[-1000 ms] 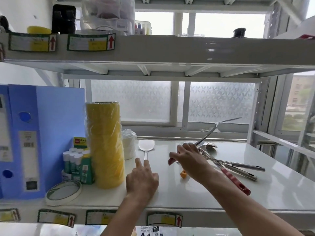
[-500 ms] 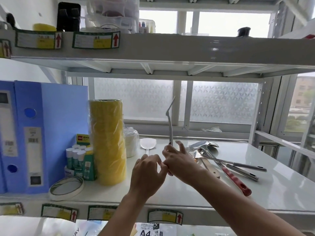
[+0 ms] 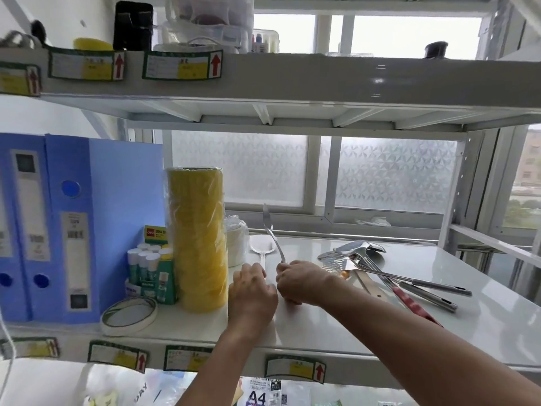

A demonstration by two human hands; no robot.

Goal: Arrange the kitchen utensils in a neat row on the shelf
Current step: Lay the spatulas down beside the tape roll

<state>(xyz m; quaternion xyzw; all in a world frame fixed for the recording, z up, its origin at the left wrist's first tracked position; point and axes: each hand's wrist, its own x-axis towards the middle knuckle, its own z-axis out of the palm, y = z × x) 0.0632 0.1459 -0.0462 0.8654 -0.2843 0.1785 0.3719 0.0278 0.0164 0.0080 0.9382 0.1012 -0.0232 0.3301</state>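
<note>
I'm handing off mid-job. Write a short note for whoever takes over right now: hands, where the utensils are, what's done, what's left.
Right hand: closed on the handle of a thin metal spatula, blade tilted up over the white shelf.
Left hand: resting on the white plastic spoon's handle; grip unclear.
Done: the white spoon lies straight beside the wrapped yellow tape rolls.
Left: set the spatula down parallel beside the spoon, then sort the crossed pile on the right, including the slotted metal turner, the red-handled utensil and the steel-handled utensils.

two bare forearms, no sleeves in view, left hand (image 3: 252, 291), right hand (image 3: 301, 284), no rings or watch seen
</note>
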